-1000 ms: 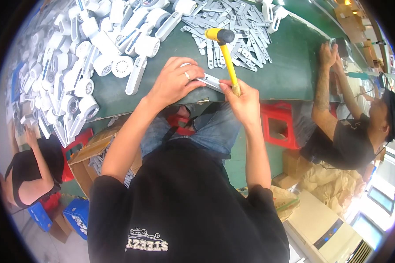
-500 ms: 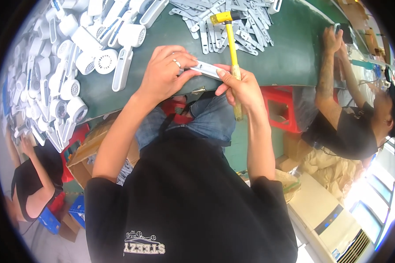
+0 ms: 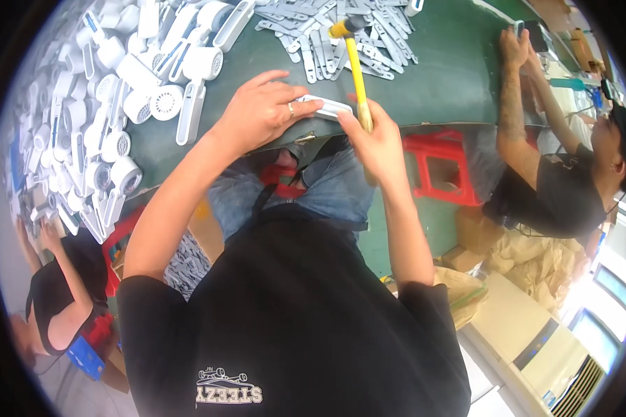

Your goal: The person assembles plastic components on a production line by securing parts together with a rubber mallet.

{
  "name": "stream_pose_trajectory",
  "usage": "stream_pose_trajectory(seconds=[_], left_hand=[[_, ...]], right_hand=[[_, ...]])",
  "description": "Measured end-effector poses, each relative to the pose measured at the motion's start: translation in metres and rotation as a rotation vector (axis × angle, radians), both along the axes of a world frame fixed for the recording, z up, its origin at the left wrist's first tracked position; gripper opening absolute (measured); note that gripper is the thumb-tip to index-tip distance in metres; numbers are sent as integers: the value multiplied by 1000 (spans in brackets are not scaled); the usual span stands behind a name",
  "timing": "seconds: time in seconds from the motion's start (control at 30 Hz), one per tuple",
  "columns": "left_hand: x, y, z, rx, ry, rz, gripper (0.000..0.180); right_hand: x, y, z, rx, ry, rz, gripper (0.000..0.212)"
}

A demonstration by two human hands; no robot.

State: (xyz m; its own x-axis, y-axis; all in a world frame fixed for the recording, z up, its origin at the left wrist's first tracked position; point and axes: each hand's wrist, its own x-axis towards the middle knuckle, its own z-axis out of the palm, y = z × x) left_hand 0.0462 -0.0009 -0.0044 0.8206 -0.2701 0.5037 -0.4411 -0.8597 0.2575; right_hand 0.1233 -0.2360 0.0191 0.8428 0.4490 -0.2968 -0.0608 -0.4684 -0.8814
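Note:
My left hand (image 3: 261,111) presses a small flat white plastic part (image 3: 329,106) against the front edge of the green table (image 3: 438,76); a ring shows on one finger. My right hand (image 3: 375,142) grips the yellow handle of a small mallet (image 3: 355,62), whose yellow and dark head is raised over the table beyond the part. A heap of grey flat plastic strips (image 3: 341,35) lies behind the mallet head. White round-headed plastic housings (image 3: 153,76) are piled to the left.
A person in a dark shirt (image 3: 556,187) works at the table's right end. Another person (image 3: 55,292) crouches at lower left. A red stool (image 3: 442,170) stands under the table. Cardboard boxes (image 3: 202,236) and a blue crate (image 3: 87,354) sit on the floor.
The mallet has swung up and away from me, its head now over the grey strips. My left hand stays on the white part at the table edge.

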Motion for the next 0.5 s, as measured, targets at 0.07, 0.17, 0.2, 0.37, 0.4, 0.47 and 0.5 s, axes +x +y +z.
stream_pose_trajectory(seconds=[0.07,0.17,0.2,0.37,0.4,0.47,0.5], left_hand=[[-6,-4,-2,-12,-42,43,27],[-3,-5,2,-18,-50,24,26],[-4,-4,-1,-16,-32,41,23],[0,-4,-3,-24,-50,39,23],[0,-6,-4,-28,-59,35,24],[-1,-6,-2,-33,-57,29,25],[-1,-5,-1,-36,-57,21,26]], right_hand=[[-22,-32,8,127,96,-22,53],[-60,-67,43,-21,83,24,51],[-70,-73,48,-68,81,35,51],[-111,-83,52,-95,-72,-12,48],[-111,-82,33,-161,-80,8,48],[-102,-73,23,-225,-137,54,49],[-104,-77,34,-192,-81,18,50]])
